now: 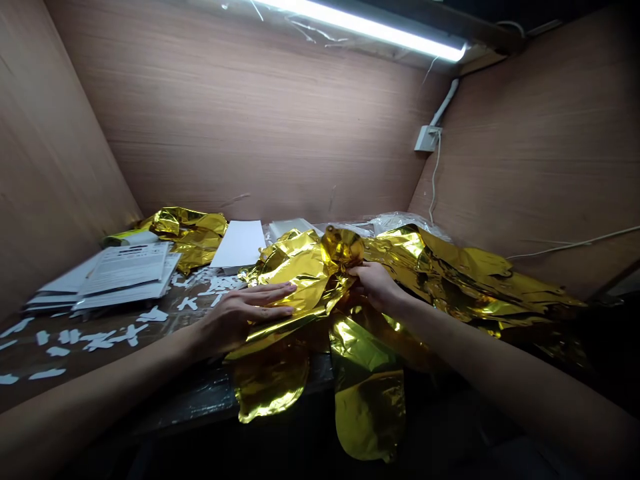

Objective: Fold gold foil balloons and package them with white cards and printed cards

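Shiny gold foil balloons, deflated and crumpled, lie at the front of the table before me. Two rounded flaps hang down over the table's front edge. My left hand rests flat on the foil with its fingers stretched out. Just right of it, my right hand is closed on a gathered part of the foil, thumb and fingers pinching below an upright bunched piece. Its fingertips are partly hidden by the foil.
More gold foil spreads to the right, and another crumpled piece lies at the back left. Printed cards are stacked at left beside scattered white cut pieces. A white stack and clear plastic sit along the back wall.
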`<action>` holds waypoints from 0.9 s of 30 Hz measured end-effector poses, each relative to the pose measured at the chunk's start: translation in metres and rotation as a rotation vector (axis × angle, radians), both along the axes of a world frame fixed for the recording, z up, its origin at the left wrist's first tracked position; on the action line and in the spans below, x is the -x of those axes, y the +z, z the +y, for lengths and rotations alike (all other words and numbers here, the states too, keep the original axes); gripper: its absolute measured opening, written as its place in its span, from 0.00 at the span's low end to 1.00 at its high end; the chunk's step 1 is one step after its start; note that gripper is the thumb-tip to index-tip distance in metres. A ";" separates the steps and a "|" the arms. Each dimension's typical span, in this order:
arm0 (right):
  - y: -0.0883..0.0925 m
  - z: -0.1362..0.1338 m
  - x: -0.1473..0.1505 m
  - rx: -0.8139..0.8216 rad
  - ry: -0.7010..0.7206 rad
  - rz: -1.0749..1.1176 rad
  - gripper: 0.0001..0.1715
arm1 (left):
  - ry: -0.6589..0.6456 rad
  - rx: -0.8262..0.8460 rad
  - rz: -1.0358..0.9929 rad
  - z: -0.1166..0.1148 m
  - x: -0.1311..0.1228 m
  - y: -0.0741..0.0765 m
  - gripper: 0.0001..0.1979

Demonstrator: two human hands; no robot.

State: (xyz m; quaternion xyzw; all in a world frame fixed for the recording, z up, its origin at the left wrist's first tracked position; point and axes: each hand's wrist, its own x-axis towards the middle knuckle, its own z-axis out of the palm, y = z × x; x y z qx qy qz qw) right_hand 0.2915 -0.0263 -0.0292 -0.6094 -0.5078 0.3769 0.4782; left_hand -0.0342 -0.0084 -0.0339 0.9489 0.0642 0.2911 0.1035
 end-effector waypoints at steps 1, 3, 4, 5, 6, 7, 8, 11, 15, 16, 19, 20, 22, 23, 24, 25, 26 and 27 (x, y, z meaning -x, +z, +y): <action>0.000 -0.001 -0.002 0.010 0.003 0.008 0.04 | -0.019 0.008 0.011 0.000 0.000 0.000 0.20; 0.001 -0.007 -0.004 0.009 0.011 -0.020 0.09 | -0.070 0.034 0.044 0.001 0.000 0.000 0.23; 0.001 -0.011 -0.004 -0.009 0.010 -0.096 0.14 | -0.084 0.049 0.059 0.001 0.000 0.000 0.24; 0.001 -0.016 -0.003 -0.040 0.009 -0.209 0.20 | -0.093 0.063 0.070 0.002 0.000 -0.001 0.24; 0.001 -0.020 -0.001 -0.086 0.011 -0.340 0.27 | -0.092 0.074 0.070 0.002 0.000 -0.001 0.24; 0.001 -0.024 0.001 -0.142 0.033 -0.468 0.34 | -0.086 0.083 0.073 0.002 0.000 -0.001 0.24; 0.000 -0.026 0.005 -0.201 0.077 -0.570 0.39 | -0.082 0.089 0.073 0.001 0.000 -0.002 0.24; -0.006 -0.029 0.013 -0.404 0.226 -0.704 0.48 | -0.093 0.073 0.054 -0.002 -0.003 0.000 0.26; -0.012 -0.028 0.015 -0.593 0.151 -0.891 0.63 | -0.107 0.066 0.085 -0.014 -0.007 0.011 0.27; -0.012 -0.029 0.015 -0.607 0.132 -0.933 0.62 | -0.113 0.068 0.097 -0.016 -0.008 0.014 0.28; -0.009 -0.031 0.017 -0.627 0.155 -1.017 0.50 | -0.140 0.076 0.125 -0.019 -0.012 0.019 0.28; -0.008 -0.031 0.019 -0.635 0.183 -1.022 0.44 | -0.146 0.081 0.139 -0.018 -0.012 0.018 0.27; -0.006 -0.027 0.022 -0.647 0.208 -0.972 0.29 | -0.146 0.092 0.152 -0.014 -0.012 0.013 0.24; -0.005 -0.023 0.023 -0.640 0.187 -0.917 0.22 | -0.140 0.090 0.144 -0.012 -0.012 0.010 0.23; -0.005 -0.017 0.023 -0.619 0.141 -0.846 0.17 | -0.134 0.078 0.136 -0.010 -0.011 0.007 0.23; -0.006 -0.011 0.022 -0.576 0.079 -0.756 0.13 | -0.130 0.054 0.126 -0.009 -0.011 0.005 0.23; -0.006 -0.004 0.020 -0.501 0.011 -0.634 0.10 | -0.122 0.019 0.116 -0.008 -0.010 0.003 0.24; -0.008 0.003 0.017 -0.407 -0.047 -0.495 0.07 | -0.109 -0.025 0.106 -0.008 -0.009 0.001 0.24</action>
